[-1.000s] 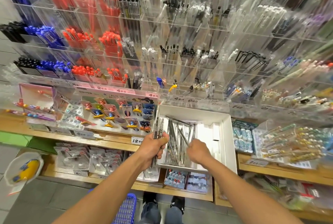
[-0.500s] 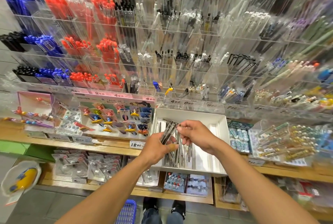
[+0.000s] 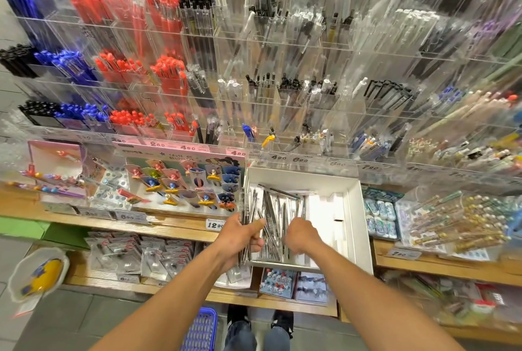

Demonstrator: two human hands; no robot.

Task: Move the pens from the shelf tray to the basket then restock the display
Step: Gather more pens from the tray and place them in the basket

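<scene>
A white shelf tray (image 3: 354, 217) sits on the wooden shelf and holds several clear, silvery pens (image 3: 278, 206) heaped in its left half. My left hand (image 3: 240, 237) grips a bundle of these pens (image 3: 245, 209) upright at the tray's left edge. My right hand (image 3: 300, 234) reaches down into the tray with its fingers curled among the loose pens; whether it pinches one is hidden. A blue basket (image 3: 201, 329) shows on the floor below, between my arms, by my feet.
A clear acrylic pen display (image 3: 282, 68) with blue, red, black and clear pens rises behind the tray. A card of clip toys (image 3: 183, 184) stands to the left, erasers (image 3: 380, 216) and decorated pens (image 3: 457, 220) to the right. Packaged goods fill the lower shelf (image 3: 127, 257).
My right hand passed pens to the left hand's bundle above the tray half a second ago, then dropped back into the tray. The left hand lowered a little with its bundle.
</scene>
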